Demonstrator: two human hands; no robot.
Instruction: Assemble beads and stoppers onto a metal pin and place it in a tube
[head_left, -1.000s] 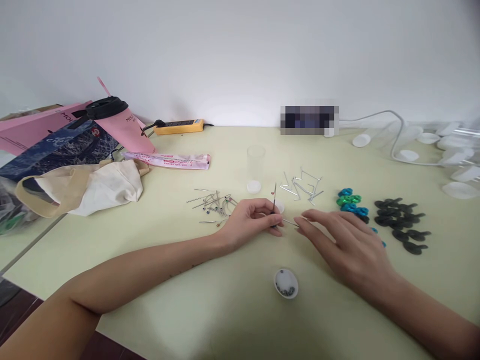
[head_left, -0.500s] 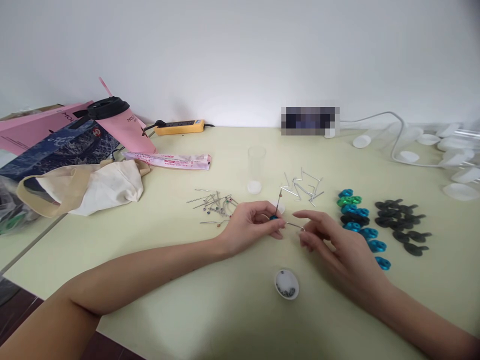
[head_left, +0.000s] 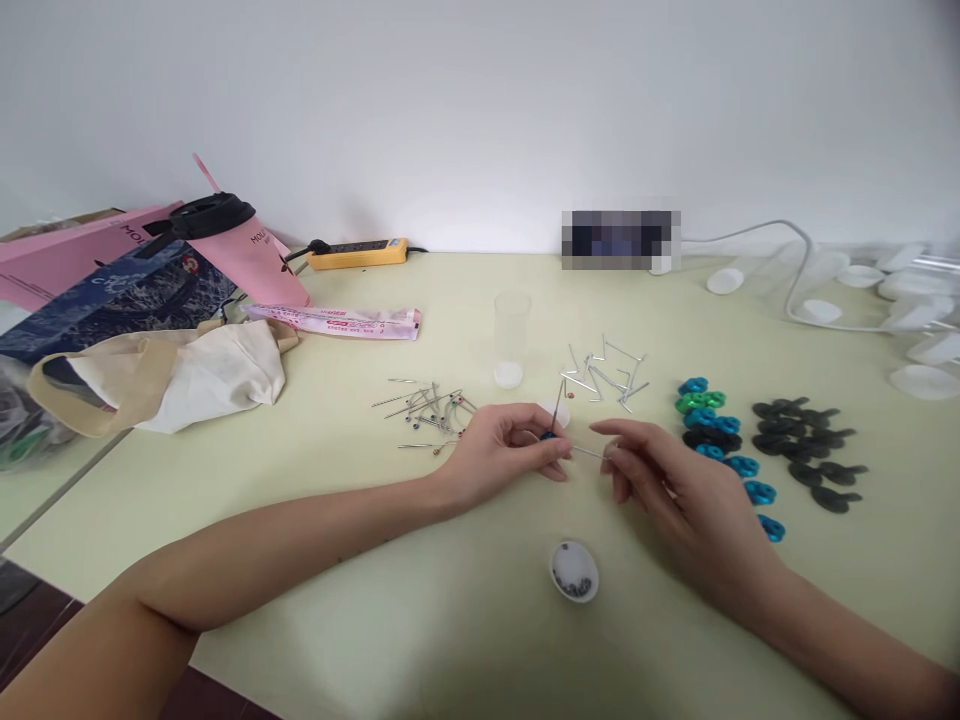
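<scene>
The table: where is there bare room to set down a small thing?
Bare: between the left arm and the dish; also between the packet and the tube. Crowded: past the left hand, pins and bent rods; past the right hand, blue pieces and black pieces.

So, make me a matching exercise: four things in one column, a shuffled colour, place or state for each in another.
1. left hand
2. white dish
3. pink cup
4. power strip

A. topped with a black lid
B. yellow and black, near the wall
C. holding a small blue piece
D. containing small dark bits

Pairs: 1-C, 2-D, 3-A, 4-B
</scene>
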